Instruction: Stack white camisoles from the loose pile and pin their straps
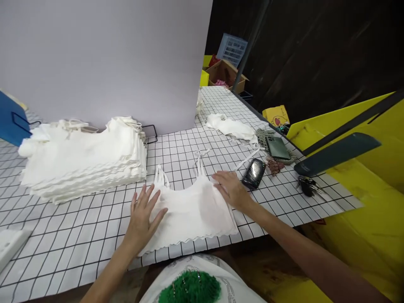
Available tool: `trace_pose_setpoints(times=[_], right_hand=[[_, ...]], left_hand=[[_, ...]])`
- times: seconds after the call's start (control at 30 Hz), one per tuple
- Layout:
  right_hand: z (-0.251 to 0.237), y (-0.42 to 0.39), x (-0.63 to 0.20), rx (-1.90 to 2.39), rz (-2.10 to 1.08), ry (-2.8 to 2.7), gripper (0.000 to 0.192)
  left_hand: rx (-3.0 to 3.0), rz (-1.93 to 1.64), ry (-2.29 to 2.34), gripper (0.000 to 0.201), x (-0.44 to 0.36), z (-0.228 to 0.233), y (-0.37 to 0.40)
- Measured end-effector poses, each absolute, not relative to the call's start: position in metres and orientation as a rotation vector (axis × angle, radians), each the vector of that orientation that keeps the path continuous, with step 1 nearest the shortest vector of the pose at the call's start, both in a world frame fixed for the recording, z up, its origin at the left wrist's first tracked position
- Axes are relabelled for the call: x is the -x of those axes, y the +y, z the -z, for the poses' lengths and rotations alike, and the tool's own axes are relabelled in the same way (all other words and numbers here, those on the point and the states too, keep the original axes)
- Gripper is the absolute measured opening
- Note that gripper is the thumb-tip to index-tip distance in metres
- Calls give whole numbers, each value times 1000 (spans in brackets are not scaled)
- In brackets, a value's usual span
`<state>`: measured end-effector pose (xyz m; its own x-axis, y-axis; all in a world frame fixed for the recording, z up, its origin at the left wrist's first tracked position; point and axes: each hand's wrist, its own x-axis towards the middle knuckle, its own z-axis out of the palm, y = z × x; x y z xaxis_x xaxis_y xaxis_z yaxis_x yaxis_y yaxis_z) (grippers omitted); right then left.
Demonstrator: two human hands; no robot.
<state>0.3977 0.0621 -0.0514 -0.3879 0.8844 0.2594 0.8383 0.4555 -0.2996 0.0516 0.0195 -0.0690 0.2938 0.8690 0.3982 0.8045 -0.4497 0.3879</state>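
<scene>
A white camisole top (189, 212) with thin straps lies flat on the checked tablecloth (176, 147), its wavy hem toward me. My left hand (143, 214) rests on its left side with the fingers spread; a ring shows on one finger. On the upper right side of the camisole lies my right hand (232, 189), fingers stretched out and nothing gripped. To the left stands a thick stack of white camisoles (85, 160), folded flat on top of each other.
Another white garment (232, 126) lies crumpled farther back. At the right are a black wrapped packet (254, 173), a phone (277, 147), keys (307, 186) and a dark flat blade-like object (337, 153). A pale panel (104, 59) rises behind. A white power strip (12, 246) sits at left.
</scene>
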Motion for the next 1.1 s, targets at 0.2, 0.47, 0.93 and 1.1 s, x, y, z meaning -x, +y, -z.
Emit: trace_pose_setpoints(times=[0.2,0.47,0.93,1.1], right_hand=[[29,183,-363,1810,-294,-2086,27],[36,252,-335,1911,-472,-2046,9],[31,217,-330,1848,-485,-2031,26],[35,211,-319,1754,-564,-1973,12]], left_hand=[[-2087,-1013,1341,30,-99,30,72],[-1781,-986,1307,28,-121,17,115],[-1131,-880,1125,20,-169,35,164],[-1064,-897,1131,21,-157,35,166]])
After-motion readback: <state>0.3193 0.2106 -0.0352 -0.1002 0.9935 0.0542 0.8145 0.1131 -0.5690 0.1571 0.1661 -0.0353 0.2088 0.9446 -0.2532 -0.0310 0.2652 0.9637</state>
